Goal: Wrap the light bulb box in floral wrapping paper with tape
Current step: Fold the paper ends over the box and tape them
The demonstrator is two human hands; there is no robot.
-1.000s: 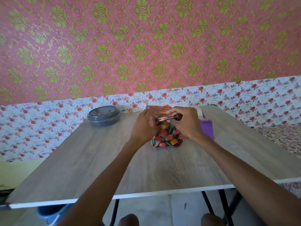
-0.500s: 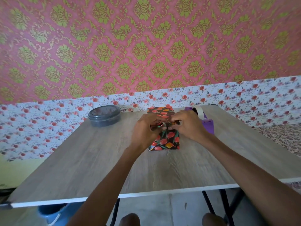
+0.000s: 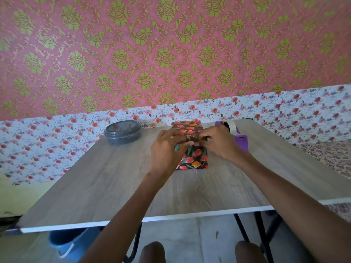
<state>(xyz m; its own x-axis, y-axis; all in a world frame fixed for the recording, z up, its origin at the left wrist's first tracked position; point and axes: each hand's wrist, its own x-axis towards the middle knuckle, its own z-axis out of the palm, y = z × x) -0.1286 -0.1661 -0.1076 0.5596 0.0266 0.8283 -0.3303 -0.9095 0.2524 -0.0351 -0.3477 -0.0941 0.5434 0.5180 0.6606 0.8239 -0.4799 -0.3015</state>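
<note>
While both grips meet over its top, the wrapped light bulb box point(image 3: 187, 128) lies flat on the surface point(image 3: 114, 183), directly beneath them, with its long side running away from the person. Floral wrapping paper point(image 3: 197, 158), dark with red and orange tulips, covers every face of the box that shows, so the carton itself is hidden. Its near end sticks out below the two grips and its far end shows just beyond them.

Between the grips a ridge of the paper is gathered up into a crumpled fold. The left grip point(image 3: 167, 147) comes in from its own side with the fingers curled down onto the top of the box, and thumb and fingertips pinch that fold. The right grip point(image 3: 218, 141) mirrors it from the other side, with fingers bent and tips closed on the same bunched paper, so the two sets of fingertips nearly touch. Whether any tape lies under the fingers cannot be made out.

Just outside the right grip, partly hidden behind its knuckles, stands a purple tape dispenser point(image 3: 241, 141) carrying a pale roll of tape point(image 3: 230, 127). Out past the left grip and a little farther away sits a round grey container point(image 3: 122, 131) with its lid on, well apart from the box.

Both bare forearms reach in from the near edge of the surface. Below that edge, under the left forearm, a blue bucket point(image 3: 62, 242) stands on the floor, and black table legs point(image 3: 243, 226) drop beneath the right one.
</note>
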